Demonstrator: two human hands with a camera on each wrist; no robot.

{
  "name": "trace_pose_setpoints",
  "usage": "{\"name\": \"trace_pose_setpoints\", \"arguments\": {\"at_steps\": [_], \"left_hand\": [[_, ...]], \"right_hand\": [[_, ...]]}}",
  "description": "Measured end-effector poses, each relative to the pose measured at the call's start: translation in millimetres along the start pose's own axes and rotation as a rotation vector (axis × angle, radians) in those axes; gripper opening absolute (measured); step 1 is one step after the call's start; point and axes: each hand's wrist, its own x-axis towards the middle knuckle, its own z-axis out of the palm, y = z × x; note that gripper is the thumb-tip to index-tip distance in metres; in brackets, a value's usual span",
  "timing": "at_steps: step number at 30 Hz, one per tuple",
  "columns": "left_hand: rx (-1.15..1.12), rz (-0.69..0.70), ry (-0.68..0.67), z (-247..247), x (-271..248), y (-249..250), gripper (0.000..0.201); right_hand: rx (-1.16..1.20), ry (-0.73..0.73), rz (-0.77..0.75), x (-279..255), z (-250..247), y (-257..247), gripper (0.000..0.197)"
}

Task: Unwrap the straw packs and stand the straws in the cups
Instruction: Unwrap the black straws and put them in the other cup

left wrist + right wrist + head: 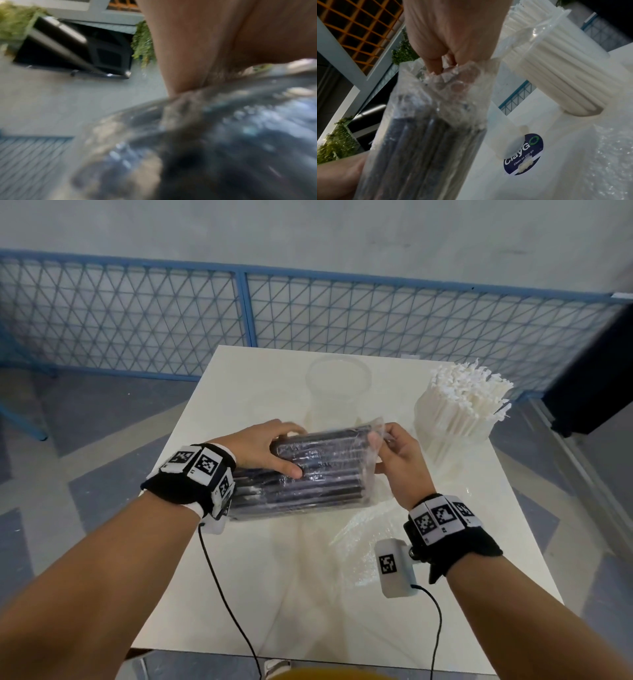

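A pack of black straws in clear plastic wrap is held above the white table. My left hand grips its left end, thumb on top. My right hand pinches the loose wrap at the right end. An empty clear cup stands behind the pack. A second clear cup at the right rear holds several white straws. In the left wrist view the pack is a blur under the hand.
An empty clear wrapper lies on the table below my right wrist. A round dark sticker is on the tabletop. A blue mesh fence runs behind the table, and a dark object sits at the right.
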Motion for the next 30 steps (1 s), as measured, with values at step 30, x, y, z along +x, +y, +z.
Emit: {"name": "trace_pose_setpoints", "arguments": {"at_steps": [30], "left_hand": [[0.502,0.065,0.184,52,0,0,0.110]], "right_hand": [[-0.260,-0.162,0.201,11,7,7,0.021]]}}
